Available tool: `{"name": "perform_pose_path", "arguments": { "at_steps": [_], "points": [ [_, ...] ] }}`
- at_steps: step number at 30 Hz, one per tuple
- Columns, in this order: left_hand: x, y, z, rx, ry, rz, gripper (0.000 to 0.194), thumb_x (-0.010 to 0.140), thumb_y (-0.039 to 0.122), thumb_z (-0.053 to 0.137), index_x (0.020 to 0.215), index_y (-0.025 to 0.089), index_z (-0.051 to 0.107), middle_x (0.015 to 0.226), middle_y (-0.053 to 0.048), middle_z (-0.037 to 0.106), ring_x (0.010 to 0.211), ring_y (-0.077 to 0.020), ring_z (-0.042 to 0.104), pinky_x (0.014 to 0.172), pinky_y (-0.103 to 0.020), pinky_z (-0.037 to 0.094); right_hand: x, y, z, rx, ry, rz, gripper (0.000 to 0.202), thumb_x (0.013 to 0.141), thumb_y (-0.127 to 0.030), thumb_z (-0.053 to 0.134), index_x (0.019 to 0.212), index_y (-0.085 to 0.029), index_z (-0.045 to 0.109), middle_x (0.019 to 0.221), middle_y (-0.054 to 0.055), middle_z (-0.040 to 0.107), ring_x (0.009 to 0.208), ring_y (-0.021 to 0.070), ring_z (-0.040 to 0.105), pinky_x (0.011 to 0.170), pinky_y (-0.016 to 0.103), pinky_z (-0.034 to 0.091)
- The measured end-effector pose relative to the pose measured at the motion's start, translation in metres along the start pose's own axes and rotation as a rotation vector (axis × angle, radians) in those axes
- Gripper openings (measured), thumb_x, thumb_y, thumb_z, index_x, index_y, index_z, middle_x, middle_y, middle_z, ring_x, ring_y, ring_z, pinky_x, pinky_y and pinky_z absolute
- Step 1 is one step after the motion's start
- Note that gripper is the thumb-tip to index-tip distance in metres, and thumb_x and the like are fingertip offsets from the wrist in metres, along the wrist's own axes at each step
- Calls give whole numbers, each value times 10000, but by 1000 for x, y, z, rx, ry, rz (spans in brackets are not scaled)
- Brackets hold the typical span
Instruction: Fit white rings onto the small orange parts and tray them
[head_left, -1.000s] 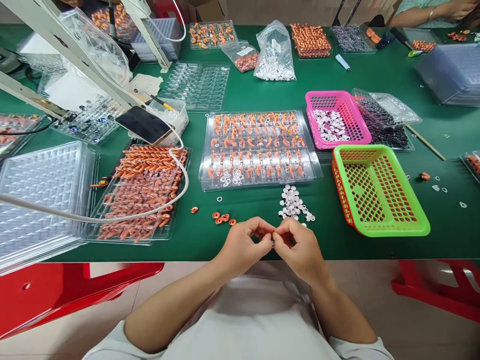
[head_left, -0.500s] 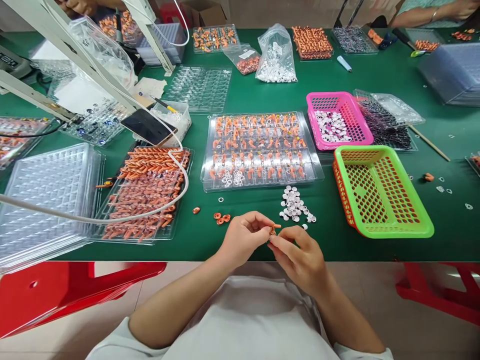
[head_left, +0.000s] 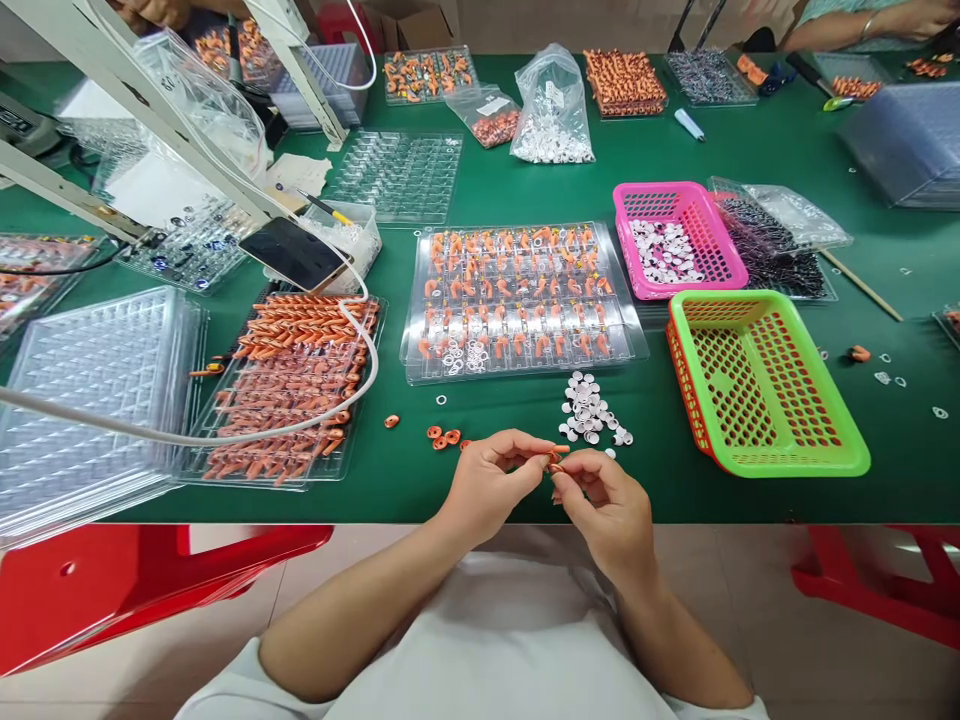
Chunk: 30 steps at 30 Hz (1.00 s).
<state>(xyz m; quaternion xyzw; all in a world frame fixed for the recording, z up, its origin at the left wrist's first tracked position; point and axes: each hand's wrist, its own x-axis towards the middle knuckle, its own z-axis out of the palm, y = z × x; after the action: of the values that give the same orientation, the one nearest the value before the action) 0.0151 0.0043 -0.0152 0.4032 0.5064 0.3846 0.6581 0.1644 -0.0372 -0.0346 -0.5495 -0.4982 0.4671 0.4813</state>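
Observation:
My left hand (head_left: 495,482) pinches a small orange plastic part (head_left: 559,450) at the table's front edge. My right hand (head_left: 606,505) meets it from the other side, its fingertips closed on the same part. Fingers cover most of the piece, so its full shape is hidden. Just beyond my hands lies a loose pile of round white discs (head_left: 589,408). Several small orange rings (head_left: 444,437) lie beside my left hand. Farther back, a clear plastic tray (head_left: 525,300) holds rows of orange parts and some white rings.
To the right stand a green basket (head_left: 784,380) and a pink basket (head_left: 679,200) with white pieces. A tray of orange parts (head_left: 289,400) and stacked clear trays (head_left: 97,370) are on the left, under a white cable (head_left: 225,438). Co-workers' hands show at the far edge.
Both hands have shifted slightly to the right with the orange part between them. My right hand has turned, and its fingers have changed their hold on the part.

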Motion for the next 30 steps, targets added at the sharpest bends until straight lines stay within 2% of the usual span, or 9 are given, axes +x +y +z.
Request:
{"name": "perform_pose_path", "arguments": {
  "at_steps": [4, 9, 16, 23, 26, 30],
  "points": [
    [0, -6, 1, -43, 4, 14, 83, 786, 178, 678, 830, 154, 743, 888, -66, 779, 832, -190, 727, 759, -277, 578, 1, 5, 3, 224, 19, 126, 36, 851, -240, 684, 885, -232, 674, 804, -18, 691, 633, 103, 664, 595, 213, 565],
    [-2, -10, 4, -50, 43, 42, 89, 795, 180, 684, 847, 153, 750, 900, -69, 781, 801, -175, 727, 758, -268, 583, 2, 15, 11, 420, 83, 145, 95, 829, -235, 719, 919, -236, 687, 852, -8, 704, 654, 112, 676, 625, 246, 590],
    [-6, -11, 8, 8, 66, 127, 150, 829, 194, 667, 933, 158, 768, 849, -54, 771, 716, -152, 706, 703, -261, 597, 0, 19, 15, 449, 138, 141, 126, 827, -235, 725, 951, -222, 705, 890, 13, 725, 695, 133, 697, 653, 273, 611],
    [-10, -17, 6, 151, 30, 345, 234, 889, 180, 618, 1078, 204, 755, 932, -60, 752, 817, -155, 694, 764, -261, 578, 1, 22, 14, 466, 154, 108, 116, 845, -225, 710, 961, -219, 707, 885, 15, 724, 698, 129, 693, 655, 272, 607],
    [-9, -16, 6, 149, 30, 410, 240, 874, 149, 638, 1066, 225, 761, 891, -46, 752, 780, -137, 687, 740, -240, 572, 1, 23, 13, 485, 134, 92, 112, 846, -219, 708, 958, -227, 706, 847, 2, 708, 684, 123, 687, 646, 264, 599],
    [-6, -15, 4, 88, 7, 432, 216, 837, 104, 674, 963, 240, 785, 836, -27, 751, 715, -120, 685, 673, -213, 576, 1, 24, 11, 489, 77, 114, 75, 859, -230, 692, 933, -226, 703, 797, -4, 687, 632, 116, 665, 605, 261, 584]
  ]
}}
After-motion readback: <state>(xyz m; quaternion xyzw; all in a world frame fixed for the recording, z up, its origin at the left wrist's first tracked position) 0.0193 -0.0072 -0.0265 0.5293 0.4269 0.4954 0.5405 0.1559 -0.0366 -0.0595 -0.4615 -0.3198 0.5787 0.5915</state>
